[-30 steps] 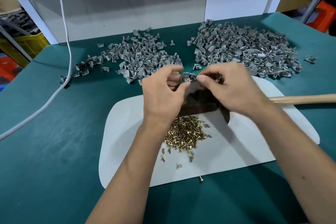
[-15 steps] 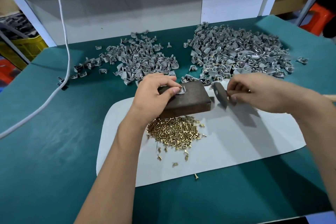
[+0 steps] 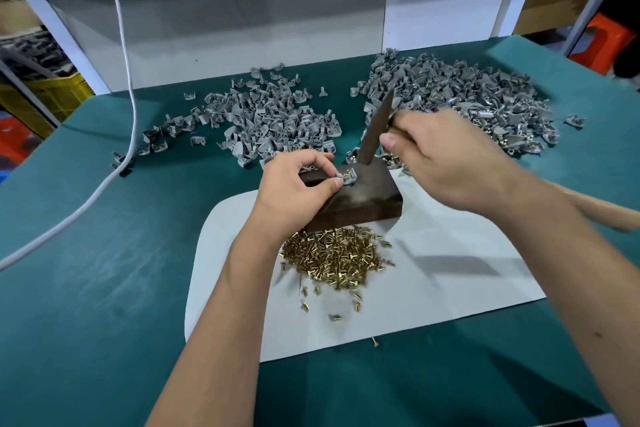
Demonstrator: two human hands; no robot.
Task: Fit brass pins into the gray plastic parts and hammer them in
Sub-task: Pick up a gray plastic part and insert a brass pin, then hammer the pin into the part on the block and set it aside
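Head camera, near to far: a stray brass pin (image 3: 375,342) lies on the green table mat (image 3: 86,305) at the lower edge of the white sheet (image 3: 450,291). Higher on that sheet, the pile of brass pins (image 3: 332,258) sits against the near face of the dark block (image 3: 360,203), at frame centre.

On the block's top the left hand (image 3: 294,191) pinches one gray plastic part (image 3: 347,178) between thumb and forefinger, a brass pin standing up in it. Half a second ago the right hand (image 3: 446,163) held the hammer low, right of the block, with its head near the sheet. Now it is lifted, fingers wrapped round the wooden handle close behind the head, and the hammer head (image 3: 375,132) stands tilted with its lower end just above the part. The left hand's grip on the part looks unchanged.

Beyond the block two heaps of gray parts lie on the mat: a looser left heap (image 3: 263,121) and a larger right heap (image 3: 460,97), well apart. A white cable (image 3: 114,135) runs down the left side. In the far left a yellow crate (image 3: 45,97) is partly visible; its contents cannot be made out. No readable writing shows.
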